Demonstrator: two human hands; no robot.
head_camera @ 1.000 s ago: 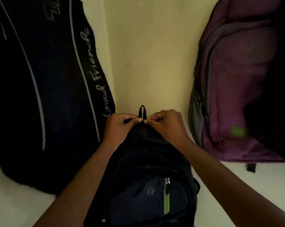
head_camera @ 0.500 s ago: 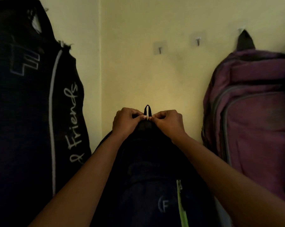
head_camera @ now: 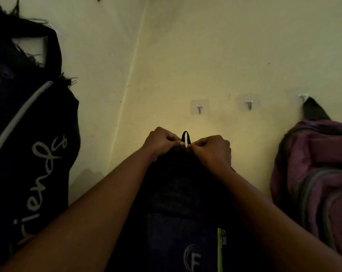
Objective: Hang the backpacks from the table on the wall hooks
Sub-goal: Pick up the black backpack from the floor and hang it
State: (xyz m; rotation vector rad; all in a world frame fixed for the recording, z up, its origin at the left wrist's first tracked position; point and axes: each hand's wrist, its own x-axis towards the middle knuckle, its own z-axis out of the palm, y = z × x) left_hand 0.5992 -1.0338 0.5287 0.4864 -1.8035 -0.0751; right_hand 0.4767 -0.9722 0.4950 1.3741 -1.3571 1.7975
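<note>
A dark navy backpack (head_camera: pixel 178 218) with a green zip stripe and an "F" logo is held up against the yellow wall. My left hand (head_camera: pixel 160 141) and my right hand (head_camera: pixel 213 149) pinch its top on either side of a small black hanging loop (head_camera: pixel 186 136), which stands upright between my fingertips. Two bare metal hooks are on the wall above: one hook (head_camera: pixel 199 109) just up and right of the loop, a second hook (head_camera: pixel 249 105) farther right.
A large black backpack (head_camera: pixel 28 146) with white lettering hangs on the left wall. A purple backpack (head_camera: pixel 315 173) hangs at the right from a third hook (head_camera: pixel 303 98). The wall corner (head_camera: pixel 130 75) runs down between the left bag and my hands.
Both hands have lifted the navy backpack higher up the wall, bringing its loop closer beneath the hooks. The view has tilted upward, so the hooks sit lower in the frame. The grip is unchanged.
</note>
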